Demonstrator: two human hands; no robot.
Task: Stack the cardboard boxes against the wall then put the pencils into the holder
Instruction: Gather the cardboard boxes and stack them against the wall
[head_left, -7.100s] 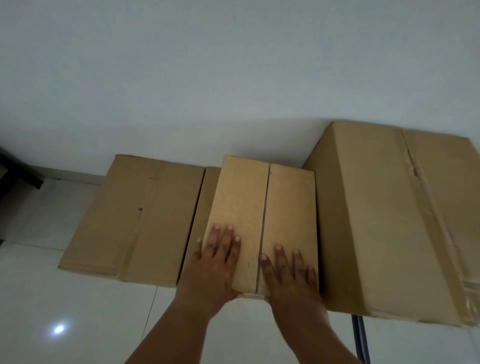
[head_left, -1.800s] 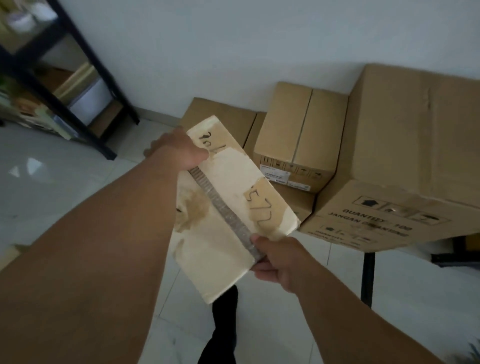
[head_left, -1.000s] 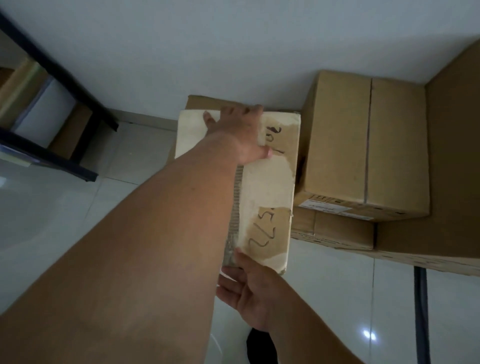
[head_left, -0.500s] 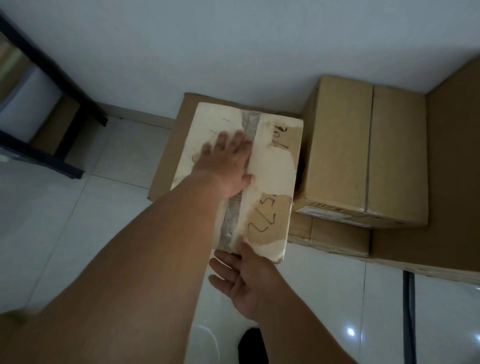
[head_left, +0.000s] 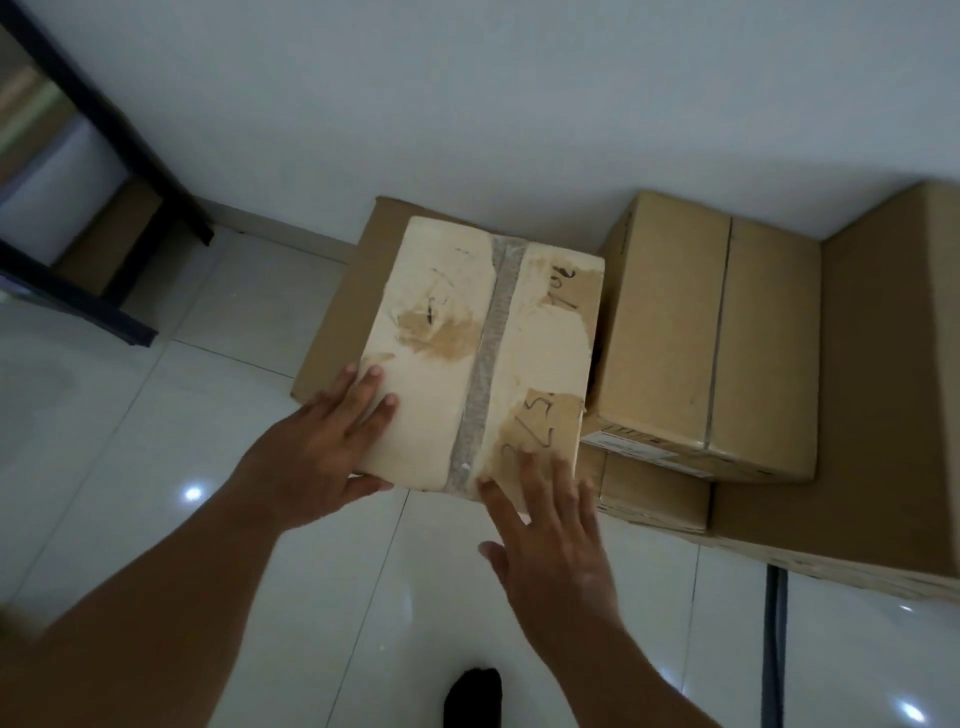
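Head view, one frame. Stacking stage looks nearly finished, pencil stage not begun. The pale box (head_left: 483, 353) sits at frame centre on top of a flat brown box (head_left: 337, 332), whose far edge meets the wall (head_left: 467, 93). Just right of it a medium brown box (head_left: 711, 338) rests on a low box (head_left: 654, 493), and a large box (head_left: 883, 389) fills the right edge, so I count five boxes along the wall. The left hand (head_left: 322, 457) has its fingers laid straight on the pale box's top near the lower-left corner, thumb against the near edge; it is flat, not wrapped round anything. The right hand (head_left: 556, 540) is spread, fingertips touching the near right corner, and grips nothing. My reading: both hands are squaring the box up or about to let it be. The pale box sits slightly askew on the one below, so a small nudge may remain. I see no pencils and no holder anywhere in frame; that whole half is left. Writing: dark handwritten marks on a brown patch at the pale box's lower right, possibly digits, and another scrawl at its upper right; I can't read either with confidence. A white label (head_left: 644, 441) on the medium box's near face carries print too small to read. No brand is legible.
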